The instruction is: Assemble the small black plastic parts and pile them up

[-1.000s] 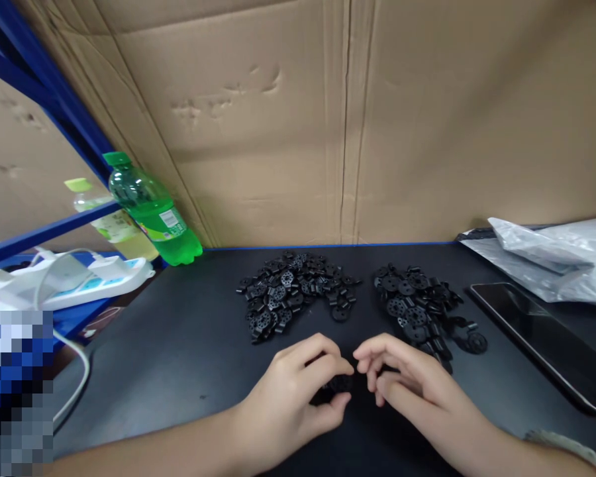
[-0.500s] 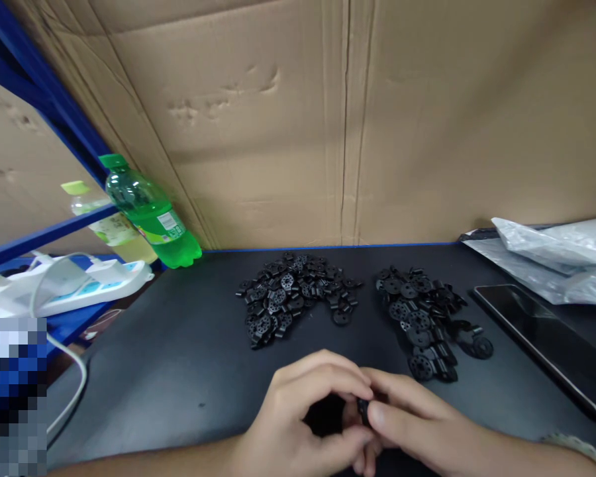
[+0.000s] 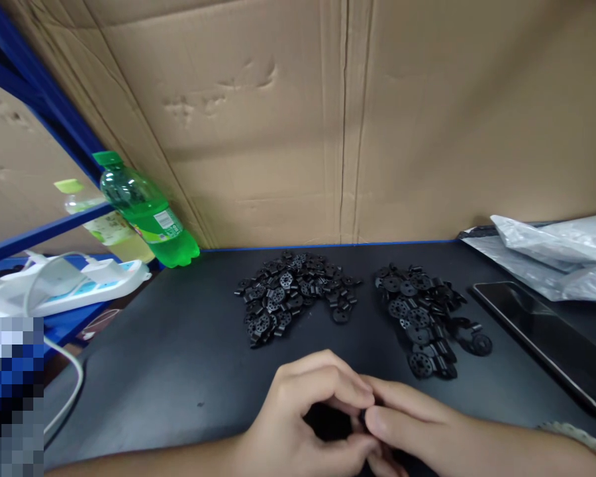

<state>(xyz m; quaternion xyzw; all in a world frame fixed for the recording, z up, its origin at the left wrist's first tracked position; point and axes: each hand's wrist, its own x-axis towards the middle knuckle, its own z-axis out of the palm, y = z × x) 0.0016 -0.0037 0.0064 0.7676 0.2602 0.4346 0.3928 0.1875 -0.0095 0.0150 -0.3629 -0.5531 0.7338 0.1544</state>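
Observation:
My left hand (image 3: 312, 414) and my right hand (image 3: 410, 414) meet at the near middle of the black table (image 3: 169, 371). Between their fingertips they pinch a small black plastic part (image 3: 363, 417), mostly covered by the fingers. Beyond my left hand lies a heap of black perforated round plastic pieces (image 3: 288, 291). A second pile of similar black pieces (image 3: 420, 318) is just beyond my right hand.
A dark phone (image 3: 546, 344) lies at the right, with grey plastic bags (image 3: 561, 258) behind it. At the left are a green bottle (image 3: 153, 222), a paler bottle (image 3: 106, 228), a power strip (image 3: 114, 285) and a white cable (image 3: 77, 384). Cardboard (image 3: 258, 132) walls the back.
The fingers of both hands have closed further over the small black part, so less of it shows. The fingers of my right hand have shifted slightly. Both piles look the same.

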